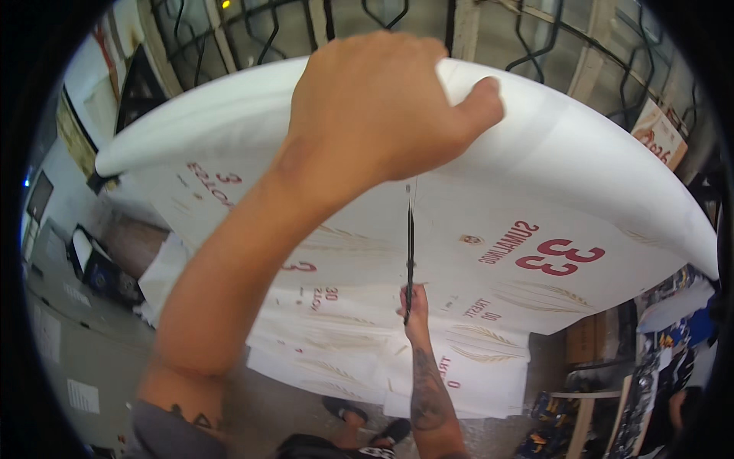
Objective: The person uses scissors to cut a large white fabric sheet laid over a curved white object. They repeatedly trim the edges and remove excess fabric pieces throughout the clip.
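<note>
My left hand [382,103] grips the white roll [558,115] along the top of the view, its fingers wrapped over the far side. A large white sheet [573,294] hangs from the roll, printed with red figures and pale gold leaf shapes. Lower in the middle, my right hand [413,302] holds long black scissors [410,229], blades pointing up along a thin line in the sheet below my left wrist. Lower layers of printed sheet [474,390] hang toward the floor.
A barred window [527,34] stands behind the roll. Grey cabinets [80,359] are at the left. At the right are a cardboard box [585,340], a wooden stand [585,398], piled packages [543,436] and part of what looks like a person [677,405]. My feet [390,432] show below.
</note>
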Motion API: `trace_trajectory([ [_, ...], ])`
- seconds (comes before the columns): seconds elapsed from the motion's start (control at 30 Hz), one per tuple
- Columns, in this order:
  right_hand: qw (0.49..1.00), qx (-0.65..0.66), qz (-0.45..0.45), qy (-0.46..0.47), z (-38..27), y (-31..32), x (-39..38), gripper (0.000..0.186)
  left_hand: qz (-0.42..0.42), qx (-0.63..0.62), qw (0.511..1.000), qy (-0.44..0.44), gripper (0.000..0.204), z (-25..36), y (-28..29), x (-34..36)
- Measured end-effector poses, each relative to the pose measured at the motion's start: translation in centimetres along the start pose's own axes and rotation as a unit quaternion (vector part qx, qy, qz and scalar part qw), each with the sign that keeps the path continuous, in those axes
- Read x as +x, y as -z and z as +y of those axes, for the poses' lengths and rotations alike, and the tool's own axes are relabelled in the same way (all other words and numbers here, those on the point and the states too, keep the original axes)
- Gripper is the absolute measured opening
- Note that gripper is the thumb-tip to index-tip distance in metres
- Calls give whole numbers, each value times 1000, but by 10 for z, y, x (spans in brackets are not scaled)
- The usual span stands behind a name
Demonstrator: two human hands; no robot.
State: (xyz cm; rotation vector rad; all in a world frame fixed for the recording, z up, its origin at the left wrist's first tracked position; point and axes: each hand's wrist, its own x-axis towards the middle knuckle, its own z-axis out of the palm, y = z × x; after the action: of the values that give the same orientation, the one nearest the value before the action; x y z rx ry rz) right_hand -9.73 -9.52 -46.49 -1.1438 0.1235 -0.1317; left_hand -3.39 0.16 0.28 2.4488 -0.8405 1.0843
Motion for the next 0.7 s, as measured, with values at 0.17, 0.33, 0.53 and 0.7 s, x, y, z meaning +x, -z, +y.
trace_trajectory([
  [0.17, 997, 18, -39, 68, -7, -10, 8, 50, -148, 0, 988, 52, 56, 23, 31, -7],
  [0.33, 1000, 15, 2, 27, 28, 14, -10, 41, -60, 13, 998, -9, 55, 30, 27, -20],
  [0.53, 999, 7, 10, 53, 29, 26, 31, 44, -43, 47, 996, -57, 46, 15, 1, -16],
  [0.7, 989, -26, -55, 134, -10, 4, 46, 44, -37, 69, 993, -89, 39, 16, -6, -18],
])
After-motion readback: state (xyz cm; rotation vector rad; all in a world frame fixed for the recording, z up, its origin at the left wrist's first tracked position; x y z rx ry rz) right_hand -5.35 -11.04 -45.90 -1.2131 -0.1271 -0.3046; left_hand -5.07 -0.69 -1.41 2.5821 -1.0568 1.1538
